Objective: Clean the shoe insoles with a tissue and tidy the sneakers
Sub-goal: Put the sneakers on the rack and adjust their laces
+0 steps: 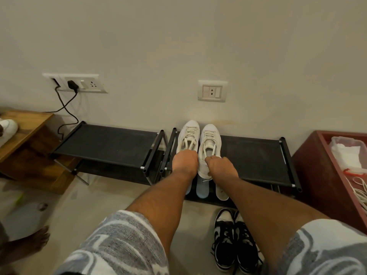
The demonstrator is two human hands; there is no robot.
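forearms (158, 197) out, left hand (184, 162) and right hand (221, 167) grip white sneakers (209, 133) at rack (258, 155) edge.

Arms stretched forward, left hand (184, 162) curled in grip on left sneaker (187, 133); right hand (221, 165) likewise on right sneaker (209, 139)

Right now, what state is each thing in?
Left white sneaker, upright on rack, gripped by left hand.
Right white sneaker, upright beside it, gripped by right hand.
Black sneakers, on floor, laces loose.
Charger, plugged into wall socket.
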